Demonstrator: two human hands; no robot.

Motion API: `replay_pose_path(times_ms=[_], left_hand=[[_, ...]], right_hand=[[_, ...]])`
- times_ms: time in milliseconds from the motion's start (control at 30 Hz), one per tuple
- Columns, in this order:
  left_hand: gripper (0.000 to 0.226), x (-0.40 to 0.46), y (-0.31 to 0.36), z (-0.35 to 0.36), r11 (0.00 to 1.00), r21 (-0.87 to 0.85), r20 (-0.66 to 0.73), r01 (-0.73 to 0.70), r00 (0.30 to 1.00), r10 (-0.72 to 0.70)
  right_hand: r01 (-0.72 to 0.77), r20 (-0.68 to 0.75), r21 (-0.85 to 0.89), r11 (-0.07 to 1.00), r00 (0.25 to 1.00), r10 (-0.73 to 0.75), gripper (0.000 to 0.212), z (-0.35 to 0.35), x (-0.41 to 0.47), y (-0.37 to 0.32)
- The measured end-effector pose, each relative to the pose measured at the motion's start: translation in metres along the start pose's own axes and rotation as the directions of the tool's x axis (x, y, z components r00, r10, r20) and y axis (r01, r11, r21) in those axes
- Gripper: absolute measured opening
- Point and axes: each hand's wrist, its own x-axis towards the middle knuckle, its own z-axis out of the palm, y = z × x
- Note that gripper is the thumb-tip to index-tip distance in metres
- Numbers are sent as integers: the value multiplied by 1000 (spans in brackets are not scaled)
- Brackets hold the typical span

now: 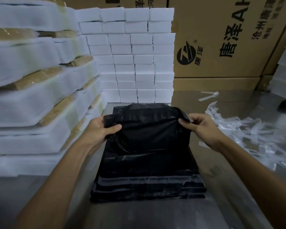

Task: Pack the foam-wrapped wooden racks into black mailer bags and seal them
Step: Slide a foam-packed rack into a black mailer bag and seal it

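A black mailer bag [147, 129] is held up by its far end above a flat stack of black mailer bags [147, 184] on the work surface. My left hand [100, 131] grips the bag's left edge, thumb on top. My right hand [200, 128] pinches the bag's right corner at the flap. What the bag contains is hidden. Foam-wrapped wooden racks [31, 100] are piled high on the left, brown wood showing between white foam layers.
Stacked white foam blocks [135, 63] form a wall straight ahead. Large printed cardboard cartons [221, 43] stand behind and to the right. A heap of peeled white strips [248, 134] lies on the surface at the right.
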Motion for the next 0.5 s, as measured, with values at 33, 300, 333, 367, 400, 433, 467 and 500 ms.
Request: replay_pose_path(times_ms=[33,300,333,367,400,433,467,500], left_hand=[[45,-2,5,-5,998,-10,81,68,994,-67],[18,-8,20,-7,965,259,-46,50,998,-39],[19,-6,20,-4,925,379,-49,18,999,1],[19,-4,22,-2,875,485,-24,-11,999,25],[16,-3,24,1,833,552,11,-39,999,39],[14,-3,27,2,814,577,39,-62,998,49],[17,-2,28,2,813,576,51,-84,996,67],[26,-2,28,2,824,558,43,-100,995,92]], right_hand=[[-9,16,0,1000,1000,9,27,-3,2,-2],[-82,56,-9,997,995,83,16,-9,10,-9],[-99,46,4,995,994,99,18,-11,11,-7],[-114,35,11,993,993,114,23,-13,13,-4],[-136,27,20,991,990,135,29,-14,13,-1],[-160,25,45,986,987,159,36,-16,14,2],[-187,22,80,979,982,186,43,-17,14,3],[-205,20,117,972,979,204,47,-17,14,4]])
